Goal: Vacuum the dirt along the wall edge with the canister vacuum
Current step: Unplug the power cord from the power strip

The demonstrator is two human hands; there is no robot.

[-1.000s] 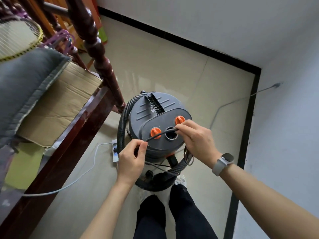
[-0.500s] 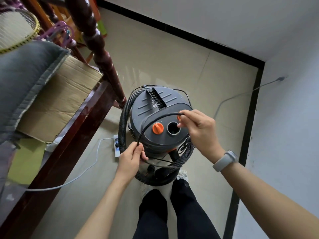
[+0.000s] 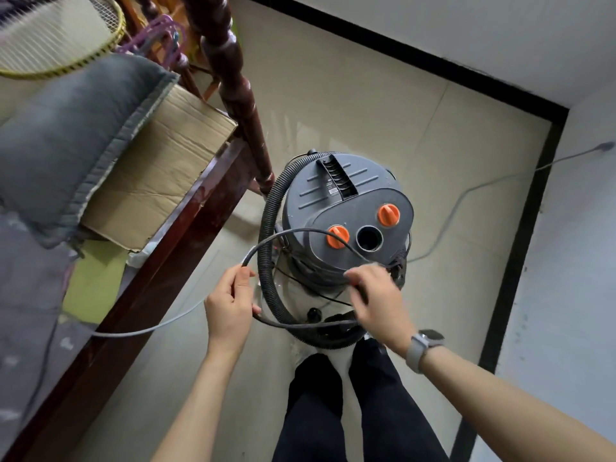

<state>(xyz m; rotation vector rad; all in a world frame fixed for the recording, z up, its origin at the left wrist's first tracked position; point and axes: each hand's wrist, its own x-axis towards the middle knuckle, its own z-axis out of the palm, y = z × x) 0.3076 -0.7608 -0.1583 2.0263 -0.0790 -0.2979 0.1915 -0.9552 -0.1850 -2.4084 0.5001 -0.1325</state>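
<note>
Head view, left to right: we see a badminton racket and a grey cushion at far left, the cushion lying over a flattened cardboard box on a dark wooden bed frame, with a turned post rising beside it. Our left hand has fingers curled round a black power cord, which arcs up over the canister vacuum and comes down to our right hand. Right hand grips the same cord near the lid's front edge; exact finger placement is blurred. Vacuum stands on the tiled floor just ahead of our feet, grey lid, two orange knobs flanking a round port. Ribbed black hose loops round its left side and front. A thin grey cable runs from behind the vacuum to the right wall. Black baseboard lines the walls. Watch on right wrist.
</note>
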